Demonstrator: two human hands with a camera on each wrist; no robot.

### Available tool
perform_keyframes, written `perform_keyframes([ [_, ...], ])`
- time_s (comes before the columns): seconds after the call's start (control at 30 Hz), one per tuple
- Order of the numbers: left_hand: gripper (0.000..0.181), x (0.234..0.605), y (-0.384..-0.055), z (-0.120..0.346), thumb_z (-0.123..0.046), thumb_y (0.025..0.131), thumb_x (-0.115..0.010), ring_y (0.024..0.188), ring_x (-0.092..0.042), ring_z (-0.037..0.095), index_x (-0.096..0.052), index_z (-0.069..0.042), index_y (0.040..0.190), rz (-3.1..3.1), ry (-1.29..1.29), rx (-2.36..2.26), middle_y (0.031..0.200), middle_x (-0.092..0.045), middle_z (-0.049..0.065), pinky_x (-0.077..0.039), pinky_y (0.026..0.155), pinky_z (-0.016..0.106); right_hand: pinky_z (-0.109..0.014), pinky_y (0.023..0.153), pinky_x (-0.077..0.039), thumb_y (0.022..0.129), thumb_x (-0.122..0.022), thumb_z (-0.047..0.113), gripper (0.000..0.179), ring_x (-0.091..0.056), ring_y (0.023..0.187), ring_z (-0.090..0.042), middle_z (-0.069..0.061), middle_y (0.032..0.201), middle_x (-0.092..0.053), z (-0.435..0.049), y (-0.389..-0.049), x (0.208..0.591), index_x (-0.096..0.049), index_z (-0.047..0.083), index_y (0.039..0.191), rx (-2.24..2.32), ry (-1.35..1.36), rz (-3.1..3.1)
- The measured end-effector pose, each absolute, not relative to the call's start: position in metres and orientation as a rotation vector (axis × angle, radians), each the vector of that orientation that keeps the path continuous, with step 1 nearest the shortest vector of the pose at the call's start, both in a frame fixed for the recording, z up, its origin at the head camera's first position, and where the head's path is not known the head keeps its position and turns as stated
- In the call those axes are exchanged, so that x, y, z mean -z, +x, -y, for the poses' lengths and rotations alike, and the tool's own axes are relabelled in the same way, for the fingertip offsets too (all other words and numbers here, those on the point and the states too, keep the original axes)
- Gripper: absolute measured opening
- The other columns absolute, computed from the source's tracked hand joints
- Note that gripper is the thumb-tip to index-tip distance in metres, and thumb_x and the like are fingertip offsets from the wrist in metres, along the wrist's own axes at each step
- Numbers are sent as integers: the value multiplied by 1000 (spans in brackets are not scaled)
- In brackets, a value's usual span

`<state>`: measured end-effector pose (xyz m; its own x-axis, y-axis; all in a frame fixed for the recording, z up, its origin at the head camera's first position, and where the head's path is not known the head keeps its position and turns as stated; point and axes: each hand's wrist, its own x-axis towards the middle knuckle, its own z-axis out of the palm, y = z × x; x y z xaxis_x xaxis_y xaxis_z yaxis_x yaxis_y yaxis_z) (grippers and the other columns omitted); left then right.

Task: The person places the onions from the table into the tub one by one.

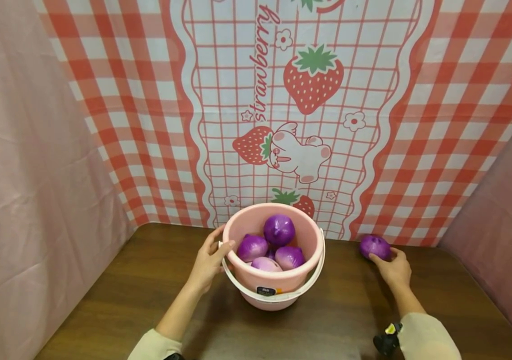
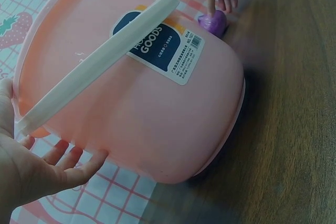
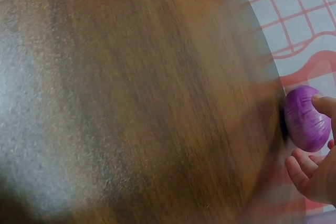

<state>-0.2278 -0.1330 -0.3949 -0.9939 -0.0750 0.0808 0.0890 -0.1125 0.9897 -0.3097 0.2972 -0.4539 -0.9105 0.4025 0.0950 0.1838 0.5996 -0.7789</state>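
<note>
A pink bucket (image 1: 267, 282) with a white handle (image 1: 278, 297) stands upright on the wooden table. Inside it lie several purple onions (image 1: 279, 230), one of them paler. My left hand (image 1: 208, 262) grips the bucket's left rim, thumb over the edge and fingers against the outer wall, as the left wrist view also shows. At the right, near the table's back edge, my right hand (image 1: 393, 270) holds another purple onion (image 1: 375, 247). In the right wrist view the thumb presses on that onion (image 3: 306, 121), with the other fingers partly hidden beside it.
Behind the table (image 1: 147, 290) hangs a red-and-white checked cloth (image 1: 147, 125) printed with strawberries, close to the bucket's far side. Pink fabric walls (image 1: 35, 175) close off both sides. The bucket's handle hangs down across its front.
</note>
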Motion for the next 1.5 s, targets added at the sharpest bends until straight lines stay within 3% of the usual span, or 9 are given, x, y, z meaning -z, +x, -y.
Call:
perform_keyframes([
  [0.37,56,396,-229,134,-19,90,-61,69,-60,11,-38,-20,142,2014,-31,2267,115,-54,27,-57,57,26,-57,107,-29,84,-66,28,74,-35,124,-50,-38,134,-37,-298,-319,456,-31,-12,136,-1202,-477,2596],
  [0.7,57,397,-229,134,-18,90,-60,72,-61,11,-38,-19,142,2010,-37,2271,115,-54,26,-58,59,28,-57,109,-27,85,-65,29,74,-33,125,-51,-39,134,-36,-299,-325,458,-30,-11,137,-1189,-509,2598],
  [0.97,57,396,-228,135,-18,90,-60,73,-61,10,-38,-19,142,2013,-46,2272,120,-52,30,-58,59,26,-61,108,-26,85,-66,27,82,-29,127,-53,-39,138,-31,-299,-327,455,-20,-6,144,-1159,-463,2645],
  [1.2,56,395,-228,134,-18,90,-60,73,-61,11,-38,-18,142,2011,-41,2271,119,-52,28,-58,60,28,-64,105,-29,85,-66,25,75,-33,123,-55,-40,135,-34,-297,-328,452,-26,-4,142,-1089,-378,2716],
  [1.5,55,395,-228,134,-17,90,-60,72,-60,11,-39,-19,141,2015,-24,2274,116,-54,25,-57,59,26,-65,102,-31,85,-64,26,75,-33,121,-55,-41,131,-33,-292,-328,452,-24,-4,142,-1098,-431,2707],
])
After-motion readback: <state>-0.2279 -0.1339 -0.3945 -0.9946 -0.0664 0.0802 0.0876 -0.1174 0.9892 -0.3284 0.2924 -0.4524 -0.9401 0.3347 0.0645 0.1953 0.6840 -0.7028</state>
